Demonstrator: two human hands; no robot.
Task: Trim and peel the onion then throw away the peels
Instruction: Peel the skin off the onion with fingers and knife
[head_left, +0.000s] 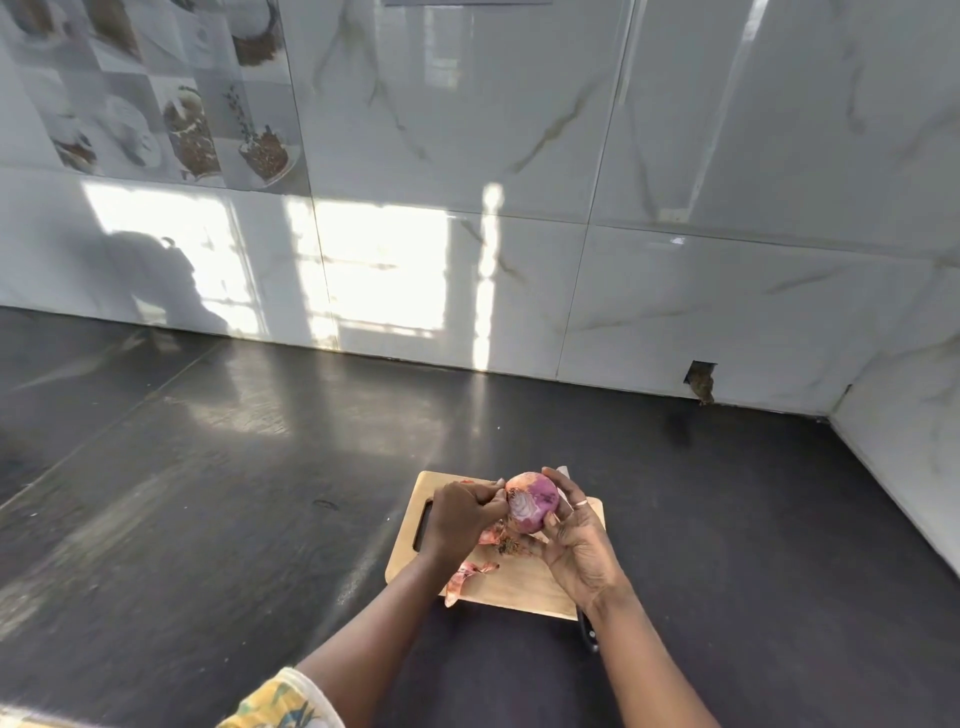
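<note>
Head view, onion (532, 501) between fingers (563, 491) (above board (519, 584))

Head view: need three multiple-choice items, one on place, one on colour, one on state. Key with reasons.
1. Where is the onion?
A. In a sink
B. Held over the cutting board
C. In a bowl

2. What colour is the cutting board?
A. Blue
B. Light wood
C. Black

3. What state is the onion in?
A. Skin wholly on
B. Diced
C. Partly peeled

Key:
1 B: the right hand cups it above the board while the left hand pinches its skin.
2 B: it is pale wood against the dark countertop.
3 C: purple flesh shows beside a patch of orange skin, and loose peels lie on the board.
</note>
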